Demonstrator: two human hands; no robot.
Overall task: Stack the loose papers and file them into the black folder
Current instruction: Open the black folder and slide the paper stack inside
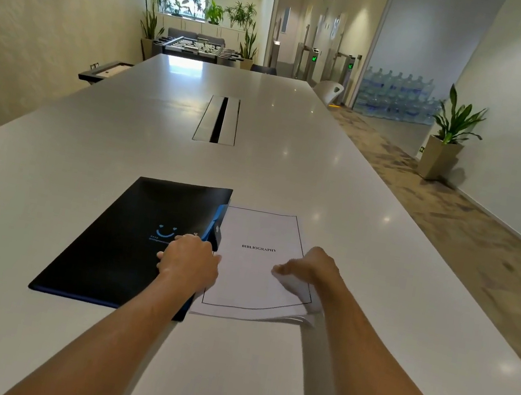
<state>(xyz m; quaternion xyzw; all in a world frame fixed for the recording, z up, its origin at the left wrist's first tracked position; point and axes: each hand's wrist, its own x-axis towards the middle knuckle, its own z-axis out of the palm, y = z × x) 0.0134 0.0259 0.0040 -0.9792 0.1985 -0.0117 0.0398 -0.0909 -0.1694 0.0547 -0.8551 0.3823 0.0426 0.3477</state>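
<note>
A black folder with a blue smile mark lies on the white table, a blue edge showing along its right side. A stack of white papers, top sheet reading BIBLIOGRAPHY, lies to its right, its left edge at or under the folder's right side. My left hand rests on the folder's right edge where it meets the papers, fingers curled. My right hand presses on the stack's right part; the fingers look blurred, and the lower right sheet corners fan apart.
A long cable slot is set into the table's middle, beyond the folder. A white chair stands at the far right of the table. A potted plant stands by the right wall.
</note>
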